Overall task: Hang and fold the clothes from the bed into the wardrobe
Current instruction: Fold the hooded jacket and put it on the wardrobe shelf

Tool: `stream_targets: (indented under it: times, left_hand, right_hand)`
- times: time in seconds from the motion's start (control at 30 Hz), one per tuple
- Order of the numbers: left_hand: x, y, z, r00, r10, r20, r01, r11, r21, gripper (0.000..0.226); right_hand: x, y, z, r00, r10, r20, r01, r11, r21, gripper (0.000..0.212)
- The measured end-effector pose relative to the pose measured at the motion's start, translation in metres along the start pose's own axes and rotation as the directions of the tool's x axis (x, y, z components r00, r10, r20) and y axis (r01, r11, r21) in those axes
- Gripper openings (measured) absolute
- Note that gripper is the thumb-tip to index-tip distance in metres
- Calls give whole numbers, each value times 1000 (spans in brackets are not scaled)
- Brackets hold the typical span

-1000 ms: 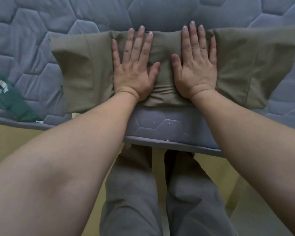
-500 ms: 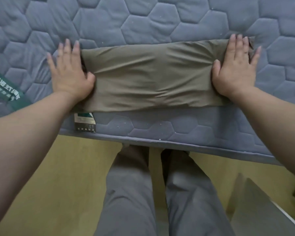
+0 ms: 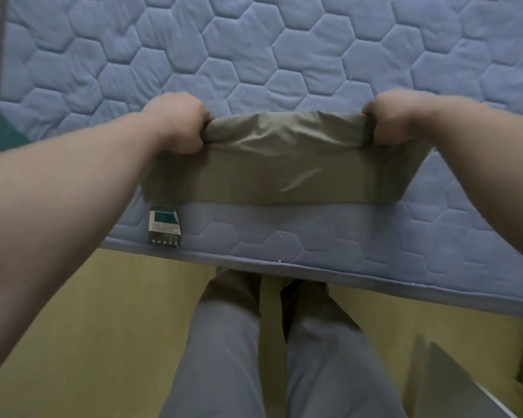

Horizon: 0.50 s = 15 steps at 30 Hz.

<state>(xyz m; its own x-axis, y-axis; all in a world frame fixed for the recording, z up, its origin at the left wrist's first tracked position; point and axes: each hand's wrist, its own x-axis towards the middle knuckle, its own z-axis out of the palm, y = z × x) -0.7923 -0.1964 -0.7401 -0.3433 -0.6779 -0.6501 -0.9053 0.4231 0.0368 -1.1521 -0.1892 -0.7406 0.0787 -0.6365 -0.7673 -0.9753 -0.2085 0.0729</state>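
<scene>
Near the mattress (image 3: 254, 55) edge, I have my left hand (image 3: 175, 125) and right hand (image 3: 396, 122) fisted on the two far corners of the folded olive garment (image 3: 284, 167), fingers curled tight around bunched cloth (fingertips hidden). Its far edge is lifted; its near edge lies flat just beyond a sewn label (image 3: 163, 227).

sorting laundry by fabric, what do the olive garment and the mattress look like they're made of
Garment: thin, smooth woven cloth, possibly a synthetic blend; it shows a faint sheen and fine soft creases where both hands bunch its ends.

Mattress: blue-grey quilted textile, matte, stitched into puffy hexagons, so probably padded underneath. Exact fibres cannot be told.
</scene>
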Motion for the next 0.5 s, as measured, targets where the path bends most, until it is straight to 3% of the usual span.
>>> stream_targets:
  times: [0.1, 0.17, 0.27, 0.33, 0.4, 0.43, 0.5]
  left_hand:
    - [-32, -10, -19, 966, 23, -257, -26, 1000, -8, 17]
    - [-57, -16, -19, 870, 75, -487, -75, 997, 20, 15]
    - [-84, -11, 2, 664, 188, -724, -57, 978, 201, 5]
    - [-86, -6, 29, 599, 222, -769, -16, 964, 265, 16]
    - [-79, 0, 66, 635, 243, -734, -18, 954, 300, 17]
    - [-74, 6, 85, 691, 229, -685, -21, 954, 299, 14]
    - [-67, 22, 117, 891, 84, -446, 18, 975, 221, 4]
  right_hand:
    - [-45, 19, -18, 984, 63, -167, -45, 993, 112, 16]
    - [-74, 27, -14, 930, 83, -358, -28, 987, 157, 17]
    - [-98, 20, 19, 709, 37, -704, 37, 995, 89, 13]
    - [-95, 12, 53, 576, 38, -817, -9, 999, 40, 4]
    - [-83, 2, 100, 551, 51, -833, -53, 998, 26, 6]
    - [-76, -4, 125, 589, 53, -806, -52, 998, 28, 6]
    - [-65, -16, 170, 750, 31, -661, 3, 999, 51, 14]
